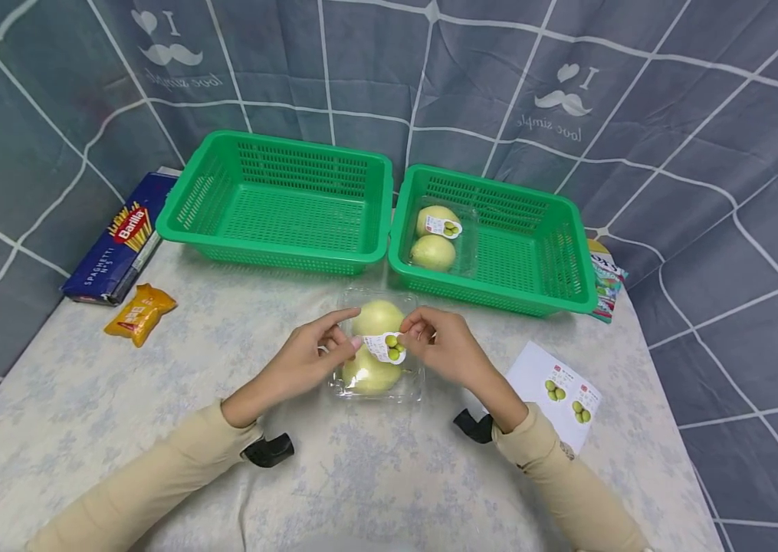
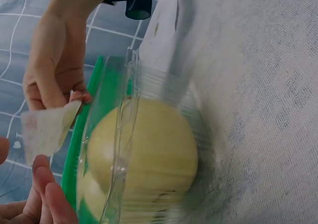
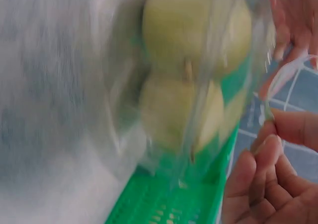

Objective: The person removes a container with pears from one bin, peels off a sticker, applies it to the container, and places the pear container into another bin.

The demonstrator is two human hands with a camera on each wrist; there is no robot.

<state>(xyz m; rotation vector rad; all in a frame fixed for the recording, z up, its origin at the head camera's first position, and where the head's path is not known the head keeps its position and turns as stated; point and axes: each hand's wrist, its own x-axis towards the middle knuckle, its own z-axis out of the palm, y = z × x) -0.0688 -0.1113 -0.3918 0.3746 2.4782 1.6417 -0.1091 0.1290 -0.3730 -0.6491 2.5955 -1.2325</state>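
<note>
A clear plastic clamshell box (image 1: 411,383) with two round pale-yellow fruits (image 1: 371,373) stands on the table below both hands. Above its lid is a white label (image 1: 376,349) printed with green fruits. My right hand (image 1: 449,349) pinches the label's right end between thumb and fingertips, as the right wrist view shows. With fingers spread, my left hand (image 1: 302,359) has a fingertip at the label's other end (image 2: 44,134). In the left wrist view the label is raised off the lid, its blank back showing.
A green basket (image 1: 271,257) stands at back left. Another green basket (image 1: 499,295) holds a similar labelled fruit box (image 1: 467,238). A label sheet (image 1: 533,376) lies at right. Left are a spaghetti box (image 1: 113,245) and an orange snack packet (image 1: 140,314); a colourful packet (image 1: 605,284) is at far right.
</note>
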